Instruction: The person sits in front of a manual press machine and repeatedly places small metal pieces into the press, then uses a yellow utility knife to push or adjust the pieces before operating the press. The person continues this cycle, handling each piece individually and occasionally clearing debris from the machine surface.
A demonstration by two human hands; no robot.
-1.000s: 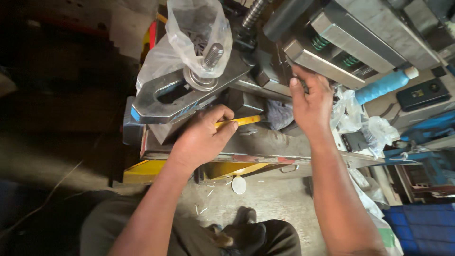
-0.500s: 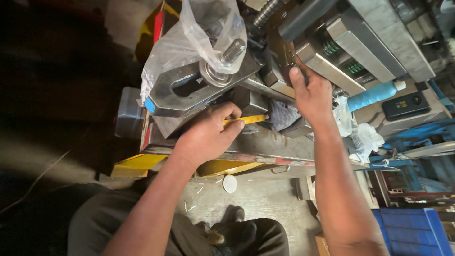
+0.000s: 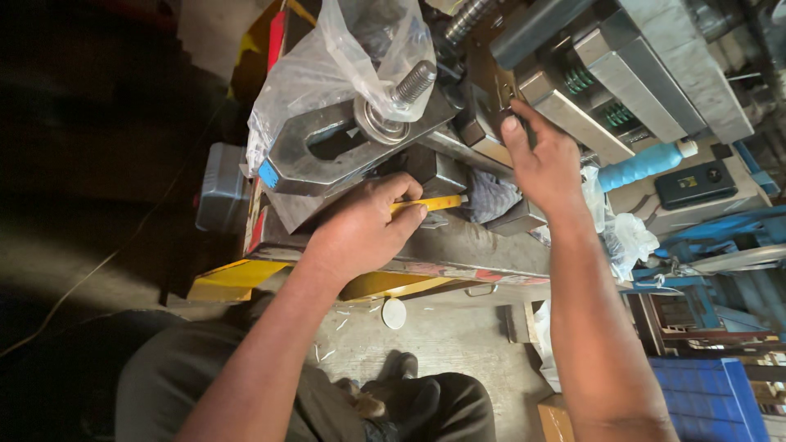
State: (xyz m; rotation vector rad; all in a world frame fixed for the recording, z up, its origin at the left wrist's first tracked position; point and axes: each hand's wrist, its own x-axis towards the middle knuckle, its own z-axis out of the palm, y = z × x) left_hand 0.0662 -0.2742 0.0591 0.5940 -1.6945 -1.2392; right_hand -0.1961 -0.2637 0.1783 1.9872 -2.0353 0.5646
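At the bottom centre of the frame we see one knee and one dark shoe (image 3: 409, 397) on the floor, with one small white disc (image 3: 394, 313) just above. In mid-frame our left hand (image 3: 364, 229) is curled shut around one yellow tool (image 3: 432, 204), its tip poking right toward a grey cloth (image 3: 491, 196); what kind of tool it is we cannot tell. Right of it, our right hand (image 3: 544, 164) lies open, fingertips pressing one grey metal block (image 3: 573, 115), gripping nothing. Upper left sits one slotted steel clamp (image 3: 327, 155) with one threaded bolt (image 3: 412, 83), half inside one clear plastic bag (image 3: 327, 57). One blue bottle (image 3: 643, 166) lies at the right.
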